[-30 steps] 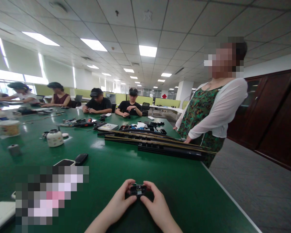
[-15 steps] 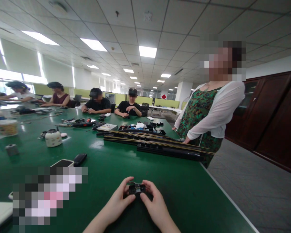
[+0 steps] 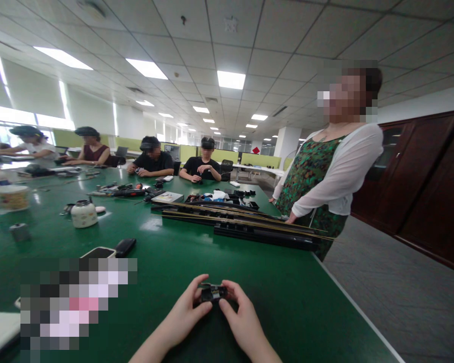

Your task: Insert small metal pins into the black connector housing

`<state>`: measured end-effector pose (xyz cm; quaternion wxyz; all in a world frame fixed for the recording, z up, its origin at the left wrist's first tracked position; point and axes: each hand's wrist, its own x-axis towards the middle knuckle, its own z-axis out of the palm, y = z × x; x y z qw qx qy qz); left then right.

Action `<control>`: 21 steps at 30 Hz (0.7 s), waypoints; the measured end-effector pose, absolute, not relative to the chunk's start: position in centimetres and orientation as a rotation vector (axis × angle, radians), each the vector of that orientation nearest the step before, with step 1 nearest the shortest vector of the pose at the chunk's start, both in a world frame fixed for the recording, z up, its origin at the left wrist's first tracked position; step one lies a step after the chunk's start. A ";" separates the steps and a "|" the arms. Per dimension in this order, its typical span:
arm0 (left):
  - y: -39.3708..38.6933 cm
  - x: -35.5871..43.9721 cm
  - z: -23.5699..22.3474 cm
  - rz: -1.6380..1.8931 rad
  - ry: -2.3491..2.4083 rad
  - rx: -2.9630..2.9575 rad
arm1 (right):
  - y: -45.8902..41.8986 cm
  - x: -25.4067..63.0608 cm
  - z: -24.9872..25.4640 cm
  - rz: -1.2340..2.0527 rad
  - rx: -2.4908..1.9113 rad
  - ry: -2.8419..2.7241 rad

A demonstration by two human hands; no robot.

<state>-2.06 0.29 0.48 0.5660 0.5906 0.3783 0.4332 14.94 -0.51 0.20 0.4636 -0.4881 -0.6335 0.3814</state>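
Watching someone at this big green table (image 3: 166, 272) with a small black part (image 3: 214, 294) held between both hands, right in front of them. Left hand (image 3: 192, 304) has one end between thumb and fingers, index finger kinda arched over the far side; right hand (image 3: 239, 305) is pinching the other end. Can't tell if it's touching the tabletop, tbh. Farther back there's some long black bars (image 3: 265, 237) with thin yellowish rods (image 3: 245, 224), and a person in a white cardigan (image 3: 342, 169) standing beside them.
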 end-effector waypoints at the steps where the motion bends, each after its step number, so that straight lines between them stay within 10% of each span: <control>1: 0.3 -2.1 0.5 1.025 0.889 1.383 | -0.5 14.9 0.2 0.941 -1.195 -1.556; 21: -0.2 -2.0 1.4 0.991 0.873 1.397 | -1.0 14.7 1.5 0.864 -1.173 -1.675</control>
